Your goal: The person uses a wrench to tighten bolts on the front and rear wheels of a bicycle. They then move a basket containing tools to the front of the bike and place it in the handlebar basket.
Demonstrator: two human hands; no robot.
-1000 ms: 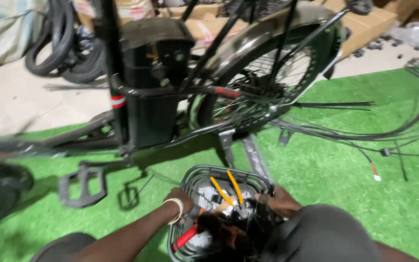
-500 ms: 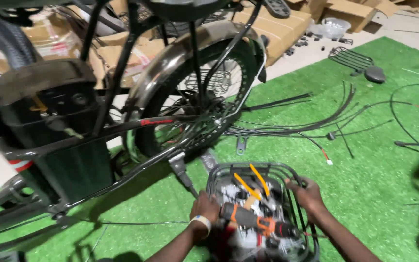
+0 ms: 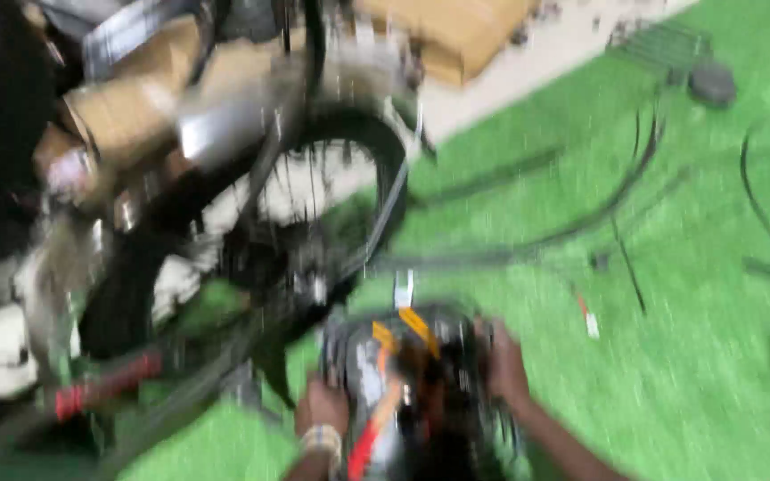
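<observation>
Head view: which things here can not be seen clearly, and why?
- Wire basket: motion blur smears the tools inside; their kinds are unreadable.
- Left hand and right hand: at the basket's sides, finger grip blurred.
- Bicycle wheel: spokes and frame smeared.
- Basket bottom: cut off by the lower edge.

- Green artificial turf [image 3: 688,374] covers the floor, blurred.
- Bicycle rear wheel [image 3: 314,223] stands on it.
- Black cables [image 3: 581,223] lie loose.
- Wire basket [image 3: 421,401] rests on turf.
- Pale bare floor [image 3: 528,67] beyond.
</observation>
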